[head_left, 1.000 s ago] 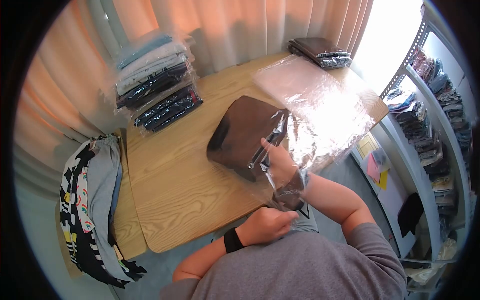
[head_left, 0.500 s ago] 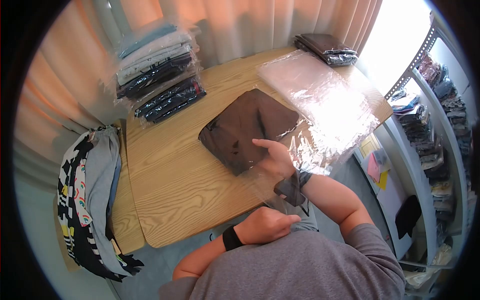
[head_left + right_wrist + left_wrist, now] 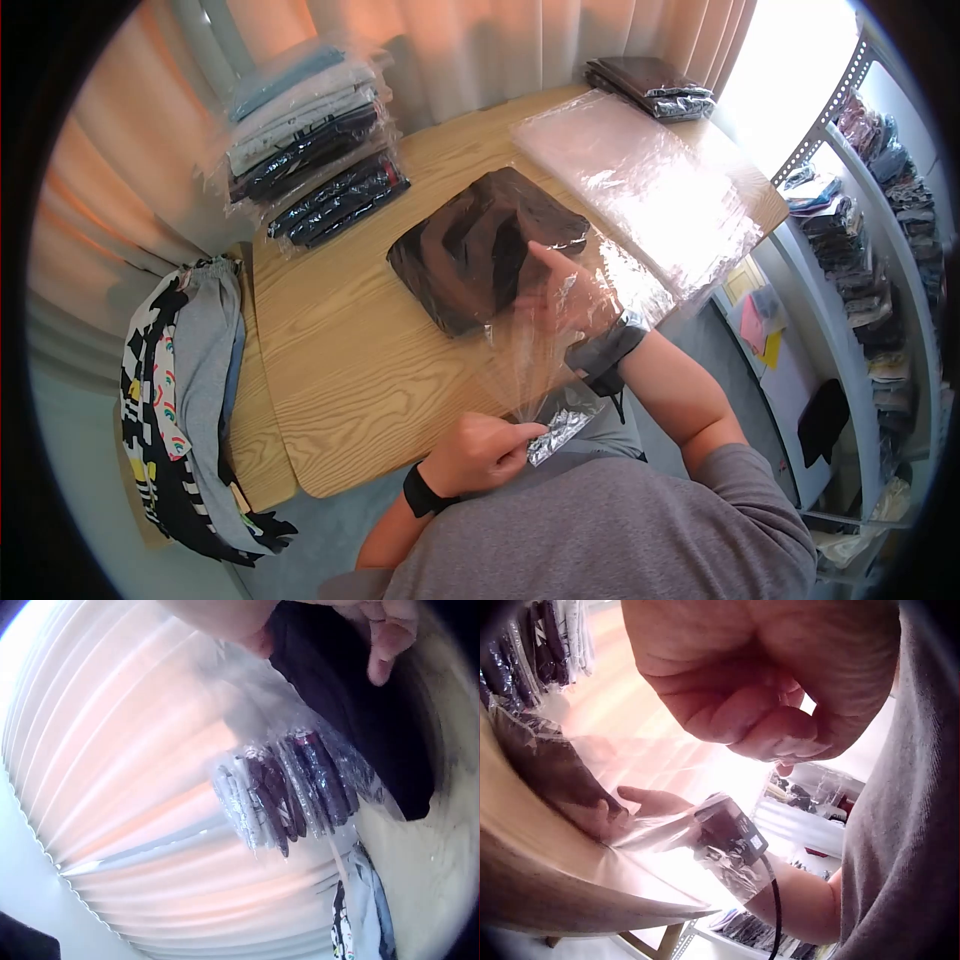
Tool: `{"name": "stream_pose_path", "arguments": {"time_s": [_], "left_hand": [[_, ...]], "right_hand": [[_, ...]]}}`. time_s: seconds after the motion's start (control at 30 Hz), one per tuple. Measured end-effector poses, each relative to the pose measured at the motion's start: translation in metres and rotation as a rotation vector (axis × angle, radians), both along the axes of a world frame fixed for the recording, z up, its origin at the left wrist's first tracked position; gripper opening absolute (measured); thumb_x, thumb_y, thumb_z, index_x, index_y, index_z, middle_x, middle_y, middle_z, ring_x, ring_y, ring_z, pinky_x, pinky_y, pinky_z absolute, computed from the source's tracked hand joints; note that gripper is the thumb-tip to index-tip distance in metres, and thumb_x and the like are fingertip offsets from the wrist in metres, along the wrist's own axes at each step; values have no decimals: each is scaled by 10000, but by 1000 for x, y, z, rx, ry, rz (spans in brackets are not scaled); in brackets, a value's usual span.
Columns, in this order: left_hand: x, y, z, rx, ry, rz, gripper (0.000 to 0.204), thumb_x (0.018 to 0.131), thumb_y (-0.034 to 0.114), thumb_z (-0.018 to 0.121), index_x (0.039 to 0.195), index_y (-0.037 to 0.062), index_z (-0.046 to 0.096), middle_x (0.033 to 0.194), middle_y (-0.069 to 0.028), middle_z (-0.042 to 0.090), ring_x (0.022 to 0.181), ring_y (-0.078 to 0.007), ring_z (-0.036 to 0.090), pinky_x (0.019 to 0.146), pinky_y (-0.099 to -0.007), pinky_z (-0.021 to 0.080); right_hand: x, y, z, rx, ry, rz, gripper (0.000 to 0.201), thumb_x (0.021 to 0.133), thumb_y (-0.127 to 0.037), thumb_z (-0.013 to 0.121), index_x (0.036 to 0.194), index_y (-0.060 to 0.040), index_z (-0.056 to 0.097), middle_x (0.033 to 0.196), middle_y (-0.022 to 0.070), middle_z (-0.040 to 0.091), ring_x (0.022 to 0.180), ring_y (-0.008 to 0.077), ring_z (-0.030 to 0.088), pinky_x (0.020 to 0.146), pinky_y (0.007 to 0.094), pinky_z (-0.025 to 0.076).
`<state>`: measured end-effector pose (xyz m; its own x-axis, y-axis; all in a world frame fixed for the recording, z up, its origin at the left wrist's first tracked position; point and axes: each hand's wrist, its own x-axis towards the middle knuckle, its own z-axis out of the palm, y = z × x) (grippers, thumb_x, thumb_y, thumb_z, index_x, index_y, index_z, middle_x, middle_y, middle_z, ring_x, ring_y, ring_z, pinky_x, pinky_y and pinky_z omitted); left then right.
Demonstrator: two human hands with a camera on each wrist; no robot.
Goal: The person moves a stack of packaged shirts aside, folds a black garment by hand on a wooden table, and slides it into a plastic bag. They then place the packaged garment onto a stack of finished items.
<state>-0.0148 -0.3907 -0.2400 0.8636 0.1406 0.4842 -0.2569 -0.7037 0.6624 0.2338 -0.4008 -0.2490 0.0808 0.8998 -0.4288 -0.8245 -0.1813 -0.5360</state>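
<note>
A folded dark brown garment [image 3: 470, 250] lies in a clear plastic bag [image 3: 530, 370] on the wooden table. Near the table's front edge, my left hand [image 3: 480, 450] pinches the bag's gathered film between thumb and curled fingers; the left wrist view shows this hand [image 3: 757, 682] large and close. My right hand [image 3: 575, 295] is at the garment's near right side, with clear film over the hand and wrist. Its thumb and fingers are spread apart at the dark cloth [image 3: 360, 712] in the right wrist view. A dark wrist device [image 3: 731, 832] shows through the film.
A flat pile of clear bags [image 3: 630, 170] lies to the right, with packed brown garments [image 3: 650, 88] behind it. Bagged clothes [image 3: 310, 150] are stacked at the back left. Loose trousers [image 3: 190, 400] lie at the left; filled shelves [image 3: 850, 270] stand at the right.
My left hand has moved left, drawing the film out with it. The right hand has shifted slightly back to the right. The brown garment has moved left and away from me.
</note>
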Motion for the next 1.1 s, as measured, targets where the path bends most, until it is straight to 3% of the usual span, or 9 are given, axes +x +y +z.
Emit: {"name": "stream_pose_path", "arguments": {"time_s": [0.07, 0.2, 0.37, 0.43, 0.5, 0.67, 0.73, 0.83, 1.1], "left_hand": [[-1, -1, 1, 16, 7, -4, 321, 671, 0, 636, 981, 87, 641, 551, -67, 533, 477, -238, 535, 462, -341, 413], [-2, 0, 6, 31, 58, -3, 308, 665, -7, 628, 955, 90, 667, 555, -75, 538, 478, -236, 539, 467, -339, 422], [-51, 17, 4, -9, 133, 220, 262, 664, 4, 635, 908, 76, 697, 529, -65, 504, 460, -214, 527, 463, -327, 420], [-77, 20, 0, -90, 115, 284, 236, 699, 12, 635, 926, 54, 685, 508, -33, 456, 437, -174, 482, 443, -297, 381], [-104, 24, -9, -325, 4, 324, 212, 773, 36, 619, 982, 28, 652, 521, 7, 435, 442, -107, 427, 438, -259, 336], [-79, 58, 11, -673, 165, 781, 270, 942, 267, 538, 984, 5, 588, 616, 26, 469, 491, -44, 397, 457, -194, 318], [-66, 86, -5, -817, 342, 671, 341, 969, 348, 479, 944, 23, 579, 621, 27, 475, 505, -50, 434, 461, -183, 347], [-34, 96, 2, -1023, 627, 668, 366, 962, 396, 481, 855, 58, 574, 625, 29, 490, 509, -58, 461, 451, -184, 346], [-31, 100, -29, -1032, 498, 612, 349, 958, 379, 483, 755, 99, 529, 600, 11, 527, 464, -77, 489, 418, -196, 354]], "right_hand": [[2, 5, -2, -230, -23, -64, 388, 924, -249, 562, 1247, -78, 428, 1219, 132, 487, 1014, 329, 541, 911, 406, 472], [-7, 5, -29, 8, 151, -219, 389, 934, -187, 540, 1227, 27, 399, 1166, 132, 517, 1035, 297, 563, 923, 356, 475], [-22, -89, -5, 392, -1109, 614, 522, 933, -176, 528, 1392, -14, 341, 1389, 188, 426, 1257, 261, 455, 1009, 342, 400], [-12, -118, 31, 712, -1238, 836, 445, 924, -196, 551, 1313, 6, 474, 1387, 181, 445, 1251, 282, 464, 1023, 357, 387], [19, -131, 58, 568, -949, 977, 370, 923, -225, 581, 1210, 8, 579, 1320, 160, 523, 1231, 256, 493, 1009, 347, 399], [63, -114, 41, 36, -1043, 213, 273, 942, -260, 549, 876, -15, 648, 931, 106, 662, 816, 141, 636, 723, 251, 508], [60, -87, 22, -241, -955, -141, 315, 925, -301, 567, 803, -25, 658, 765, 48, 639, 684, 105, 575, 651, 241, 468], [62, -68, 9, -370, -916, 7, 347, 917, -324, 578, 775, -18, 662, 704, 21, 617, 651, 97, 547, 635, 233, 448], [66, -77, 0, -267, -1003, 135, 288, 882, -258, 633, 773, 7, 665, 671, 3, 594, 656, 68, 510, 608, 224, 405]]}}
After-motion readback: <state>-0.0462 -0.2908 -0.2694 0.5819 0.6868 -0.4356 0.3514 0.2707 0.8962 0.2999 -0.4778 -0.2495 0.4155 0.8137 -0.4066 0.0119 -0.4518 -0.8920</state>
